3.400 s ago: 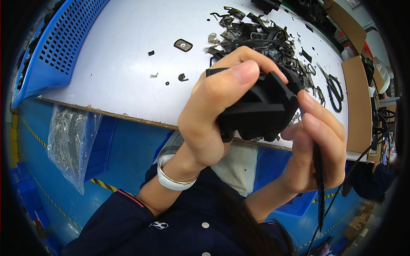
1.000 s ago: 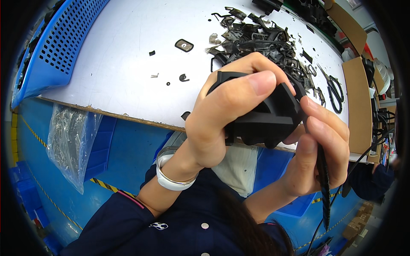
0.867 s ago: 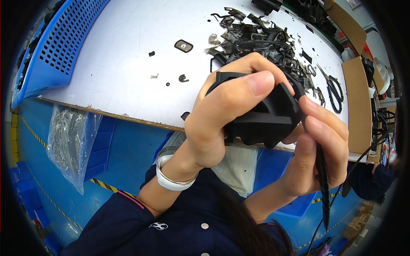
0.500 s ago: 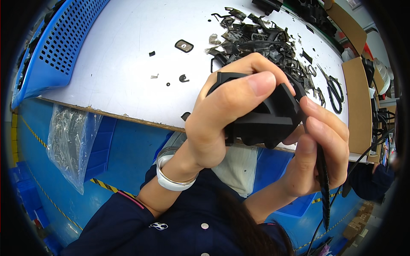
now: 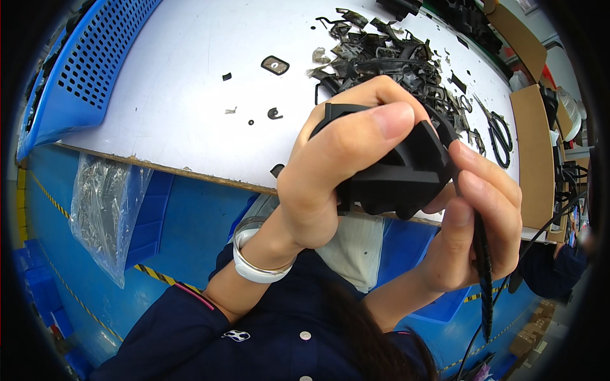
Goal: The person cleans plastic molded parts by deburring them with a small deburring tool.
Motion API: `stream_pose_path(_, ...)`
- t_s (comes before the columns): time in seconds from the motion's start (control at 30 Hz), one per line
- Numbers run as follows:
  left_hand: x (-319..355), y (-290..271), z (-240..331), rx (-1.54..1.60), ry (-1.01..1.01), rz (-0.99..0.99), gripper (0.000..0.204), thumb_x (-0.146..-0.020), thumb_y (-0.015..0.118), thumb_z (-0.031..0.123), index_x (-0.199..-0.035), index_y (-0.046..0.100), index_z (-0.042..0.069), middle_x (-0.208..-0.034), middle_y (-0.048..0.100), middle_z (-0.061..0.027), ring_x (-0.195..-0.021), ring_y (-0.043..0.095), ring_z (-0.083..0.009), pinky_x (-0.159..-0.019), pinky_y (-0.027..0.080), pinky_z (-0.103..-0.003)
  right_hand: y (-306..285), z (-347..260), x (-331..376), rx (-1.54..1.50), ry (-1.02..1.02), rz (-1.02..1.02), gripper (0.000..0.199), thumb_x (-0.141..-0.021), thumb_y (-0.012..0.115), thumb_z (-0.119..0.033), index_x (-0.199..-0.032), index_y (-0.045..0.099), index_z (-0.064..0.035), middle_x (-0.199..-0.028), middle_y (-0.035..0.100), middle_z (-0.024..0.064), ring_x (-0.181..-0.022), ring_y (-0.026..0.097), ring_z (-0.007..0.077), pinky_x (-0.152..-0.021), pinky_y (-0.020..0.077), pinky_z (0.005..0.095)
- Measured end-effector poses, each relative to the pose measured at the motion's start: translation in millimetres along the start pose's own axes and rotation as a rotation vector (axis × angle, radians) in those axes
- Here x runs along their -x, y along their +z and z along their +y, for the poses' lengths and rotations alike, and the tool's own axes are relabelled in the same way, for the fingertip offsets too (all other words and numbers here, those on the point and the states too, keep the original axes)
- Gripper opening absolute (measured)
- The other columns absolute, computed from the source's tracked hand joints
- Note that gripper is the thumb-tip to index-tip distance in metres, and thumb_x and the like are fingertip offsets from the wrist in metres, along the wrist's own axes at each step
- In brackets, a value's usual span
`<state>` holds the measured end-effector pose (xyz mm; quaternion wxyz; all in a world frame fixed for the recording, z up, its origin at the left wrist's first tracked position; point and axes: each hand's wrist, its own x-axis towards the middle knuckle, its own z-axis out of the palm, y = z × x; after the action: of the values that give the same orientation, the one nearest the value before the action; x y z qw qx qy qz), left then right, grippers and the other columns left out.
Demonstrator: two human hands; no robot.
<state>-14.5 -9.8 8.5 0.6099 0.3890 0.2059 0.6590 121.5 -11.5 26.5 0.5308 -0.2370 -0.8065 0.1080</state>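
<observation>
A chunky black moulded plastic part (image 5: 391, 187), hollow with angled walls, is gripped in my left hand (image 5: 337, 155) above the table's front edge. My left thumb lies over its top, and the fingers curl round its far side. At the part's right edge is my right hand (image 5: 489, 209), its fingers closed round a slim black tool with a wrapped-looking handle (image 5: 485, 273). The handle hangs down past the palm. The tool's upper end lies between my fingers and the part, so its tip is hidden.
Behind my hands lies a heap of black plastic scraps (image 5: 394, 60). Scissors (image 5: 499, 130) rest right of it. Small loose pieces and an oval-framed plate (image 5: 275, 65) lie left. A blue perforated basket (image 5: 82, 76) stands far left; a cardboard box (image 5: 532, 152) is at right.
Both hands, the black part and the tool have shifted very slightly to the right. The grip of each hand looks the same.
</observation>
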Motion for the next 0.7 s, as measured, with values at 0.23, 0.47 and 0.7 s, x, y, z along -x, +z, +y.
stream_pose_path(0.23,-1.4,0.7,-5.1,-0.021,0.103,0.003,0.030,-0.079,0.044,0.027,-0.079,0.053,-0.001,-0.068,0.054,-0.0036,-0.062,0.048,-0.0070,-0.057,0.038,-0.019,-3.1,-1.3,-2.0,-0.036,0.048,-0.028,0.017,-0.079,0.050,-0.005,-0.093,0.054,0.0036,-0.096,0.057,0.0236,-0.075,0.057,0.0206,-0.059,0.0458,0.0232)
stream_pose_path(0.47,1.5,4.8,-7.5,-0.059,0.178,0.048,0.030,-0.080,0.043,0.027,-0.080,0.053,-0.002,-0.070,0.054,-0.0037,-0.065,0.048,-0.0074,-0.059,0.038,-0.019,-4.9,-2.9,-2.7,-0.070,0.078,-0.058,0.016,-0.078,0.051,-0.004,-0.092,0.054,0.0032,-0.095,0.057,0.0224,-0.088,0.057,0.0262,-0.083,0.0423,0.0330)
stream_pose_path(0.7,-1.6,-0.6,-4.2,-0.021,0.063,-0.014,0.030,-0.080,0.042,0.027,-0.080,0.054,-0.002,-0.071,0.054,-0.0039,-0.066,0.049,-0.0078,-0.061,0.038,-0.019,-4.0,-2.2,-1.1,-0.055,0.084,-0.033,0.015,-0.077,0.052,-0.004,-0.090,0.055,0.0029,-0.095,0.058,0.0214,-0.087,0.057,0.0249,-0.082,0.0430,0.0320)
